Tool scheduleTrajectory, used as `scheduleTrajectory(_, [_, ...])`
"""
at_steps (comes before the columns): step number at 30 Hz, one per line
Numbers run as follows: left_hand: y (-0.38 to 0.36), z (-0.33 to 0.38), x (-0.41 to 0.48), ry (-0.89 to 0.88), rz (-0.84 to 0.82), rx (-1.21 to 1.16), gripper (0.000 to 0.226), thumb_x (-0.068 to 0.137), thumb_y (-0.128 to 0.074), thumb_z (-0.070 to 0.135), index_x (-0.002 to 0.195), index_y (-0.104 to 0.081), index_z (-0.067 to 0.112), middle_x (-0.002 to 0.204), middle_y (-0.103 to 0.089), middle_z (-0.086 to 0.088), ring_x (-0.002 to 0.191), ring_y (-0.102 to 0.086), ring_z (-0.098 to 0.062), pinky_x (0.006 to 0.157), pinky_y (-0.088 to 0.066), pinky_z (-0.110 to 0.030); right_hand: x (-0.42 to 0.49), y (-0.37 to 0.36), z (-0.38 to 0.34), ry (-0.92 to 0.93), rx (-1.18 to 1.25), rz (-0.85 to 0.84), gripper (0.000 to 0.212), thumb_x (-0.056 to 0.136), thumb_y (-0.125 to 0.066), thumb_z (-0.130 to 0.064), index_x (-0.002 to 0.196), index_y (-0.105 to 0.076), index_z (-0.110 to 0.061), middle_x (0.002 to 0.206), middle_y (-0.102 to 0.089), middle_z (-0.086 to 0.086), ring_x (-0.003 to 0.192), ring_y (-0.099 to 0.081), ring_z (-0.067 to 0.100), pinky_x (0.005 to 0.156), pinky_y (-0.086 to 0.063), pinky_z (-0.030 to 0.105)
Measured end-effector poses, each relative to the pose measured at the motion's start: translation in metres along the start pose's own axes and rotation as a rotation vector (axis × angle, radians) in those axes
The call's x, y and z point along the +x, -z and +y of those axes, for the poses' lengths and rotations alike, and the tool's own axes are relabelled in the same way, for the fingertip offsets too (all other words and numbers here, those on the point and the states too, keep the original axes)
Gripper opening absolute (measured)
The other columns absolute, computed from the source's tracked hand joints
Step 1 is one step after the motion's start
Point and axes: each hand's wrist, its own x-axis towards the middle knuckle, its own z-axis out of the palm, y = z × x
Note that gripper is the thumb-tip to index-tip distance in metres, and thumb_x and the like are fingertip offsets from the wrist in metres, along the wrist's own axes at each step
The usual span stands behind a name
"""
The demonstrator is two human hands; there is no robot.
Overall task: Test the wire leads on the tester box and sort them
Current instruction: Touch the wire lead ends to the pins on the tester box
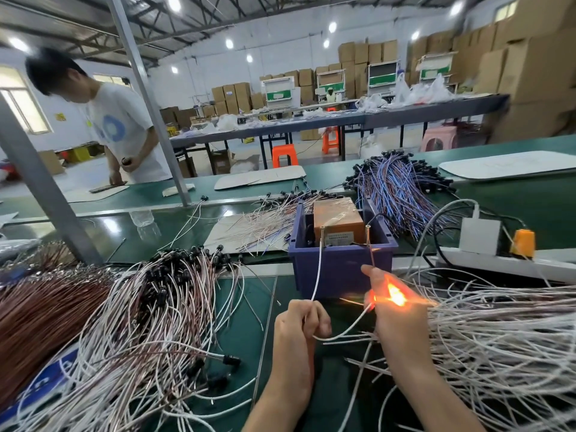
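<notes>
A factory assembly hall: a green conveyor bench [514, 194] heaped with wire leads [402, 188], stacked cardboard cartons [530, 73] behind.

An orange tester box [338, 218] sits in a blue plastic bin [339, 269] on the green bench [530, 201]. Black-capped white leads [149, 310] lie left, loose white leads [498, 332] right (white power strip [505, 263] behind them).

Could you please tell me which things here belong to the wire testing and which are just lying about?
Job: tester box, white lead in left hand, glowing lamp in right hand, wire pile.
Lying about: plastic cup, cardboard sheet, orange stool.
</notes>
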Motion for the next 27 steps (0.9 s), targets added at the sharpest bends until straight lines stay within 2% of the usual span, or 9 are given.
scheduleTrajectory(4, [-0.001, 0.0, -0.001, -0.013, -0.017, 0.051, 0.035, 0.07, -0.051, 0.034, 0.052, -0.028, 0.014, 0.061, -0.043, -0.009, 0.067, -0.035, -0.023, 0.075, -0.028, -0.047, 0.001, 0.001, 0.0, -0.015, -0.01, -0.009, 0.019, 0.099, -0.054, -0.046, 0.098, -0.073, -0.042, 0.06, -0.061, -0.009, 0.044, -0.039, 0.006, 0.041, -0.033, 0.018])
scheduleTrajectory(10, [0.001, -0.004, 0.0, -0.021, -0.019, 0.067, 0.034, 0.072, -0.05, 0.032, 0.052, -0.029, 0.014, 0.061, -0.044, -0.008, 0.067, -0.037, -0.023, 0.076, -0.029, -0.048, 0.0, 0.001, -0.001, -0.022, -0.009, -0.014, 0.019, 0.099, -0.055, -0.046, 0.094, -0.073, -0.048, 0.061, -0.062, -0.01, 0.043, -0.038, 0.006, 0.039, -0.032, 0.018])
scheduleTrajectory(13, [0.002, -0.003, 0.002, -0.043, 0.011, 0.054, 0.034, 0.07, -0.052, 0.035, 0.05, -0.031, 0.017, 0.06, -0.044, -0.007, 0.067, -0.036, -0.024, 0.075, -0.029, -0.048, 0.0, 0.002, -0.003, 0.005, -0.055, -0.019, 0.02, 0.101, -0.053, -0.043, 0.099, -0.072, -0.042, 0.064, -0.067, -0.009, 0.042, -0.037, 0.006, 0.04, -0.032, 0.017])
scheduleTrajectory(17, [0.01, -0.001, 0.009, -0.055, 0.269, 0.029, 0.037, 0.08, -0.053, 0.037, 0.049, -0.037, 0.024, 0.058, -0.046, -0.005, 0.061, -0.038, -0.021, 0.071, -0.031, -0.047, -0.007, 0.008, -0.005, 0.047, -0.112, -0.063, 0.022, 0.103, -0.046, -0.044, 0.11, -0.066, -0.042, 0.084, -0.076, -0.015, 0.04, -0.036, 0.006, 0.038, -0.033, 0.017])
scheduleTrajectory(21, [0.019, -0.003, 0.02, -0.081, 0.465, -0.026, 0.053, 0.1, -0.05, 0.032, 0.048, -0.052, 0.025, 0.057, -0.051, 0.001, 0.049, -0.043, -0.011, 0.059, -0.037, -0.033, -0.019, 0.018, -0.01, 0.116, -0.162, -0.075, 0.032, 0.097, -0.038, -0.057, 0.117, -0.061, -0.048, 0.102, -0.073, -0.026, 0.039, -0.033, 0.007, 0.037, -0.034, 0.021])
scheduleTrajectory(24, [0.021, -0.005, 0.024, -0.081, 0.53, -0.059, 0.05, 0.102, -0.049, 0.029, 0.053, -0.054, 0.024, 0.054, -0.05, 0.004, 0.045, -0.044, -0.009, 0.055, -0.038, -0.031, -0.019, 0.022, -0.015, 0.134, -0.107, -0.044, 0.036, 0.1, -0.034, -0.056, 0.117, -0.063, -0.043, 0.089, -0.075, -0.013, 0.039, -0.034, 0.007, 0.036, -0.033, 0.023])
scheduleTrajectory(27, [0.023, -0.007, 0.026, -0.083, 0.548, -0.052, 0.04, 0.103, -0.048, 0.028, 0.064, -0.052, 0.019, 0.052, -0.047, 0.005, 0.045, -0.043, -0.008, 0.053, -0.039, -0.03, -0.014, 0.026, -0.018, 0.137, -0.052, 0.012, 0.041, 0.103, -0.031, -0.052, 0.11, -0.067, -0.033, 0.063, -0.06, -0.001, 0.043, -0.038, 0.006, 0.04, -0.034, 0.02])
